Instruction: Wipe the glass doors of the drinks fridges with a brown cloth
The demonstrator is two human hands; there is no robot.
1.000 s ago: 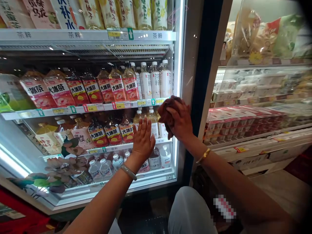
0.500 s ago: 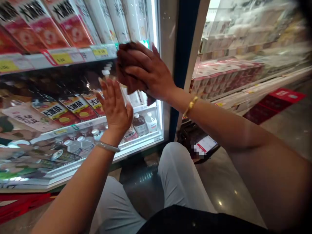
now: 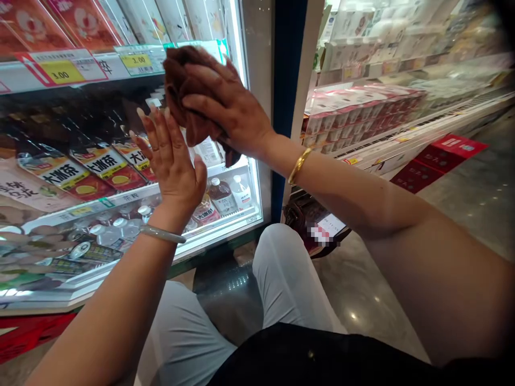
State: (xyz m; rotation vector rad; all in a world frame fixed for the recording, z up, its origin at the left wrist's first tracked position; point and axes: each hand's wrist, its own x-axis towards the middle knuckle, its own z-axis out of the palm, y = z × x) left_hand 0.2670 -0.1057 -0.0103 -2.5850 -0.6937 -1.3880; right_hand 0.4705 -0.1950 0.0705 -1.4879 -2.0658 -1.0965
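Observation:
A crumpled brown cloth is under my right hand, its fingers bent over it against the glass door of a lit drinks fridge. Lower and to the left, my left hand has its palm toward the same glass and its fingers stretched out, with nothing in it. Whether its palm touches the pane I cannot tell. Behind the glass stand tea cartons, and on the bottom shelf several bottles. The cloth hides part of the middle shelf.
To the right, a second chilled case holds stacked packs. A red box juts out beside it. Near my knee, a phone-like screen lies on a dark bag-like item. Red material lies at lower left.
The view has shifted, so the fridge and both hands appear further left and higher. My right hand remains on the cloth and my left hand stays spread; their places against the shelves barely differ.

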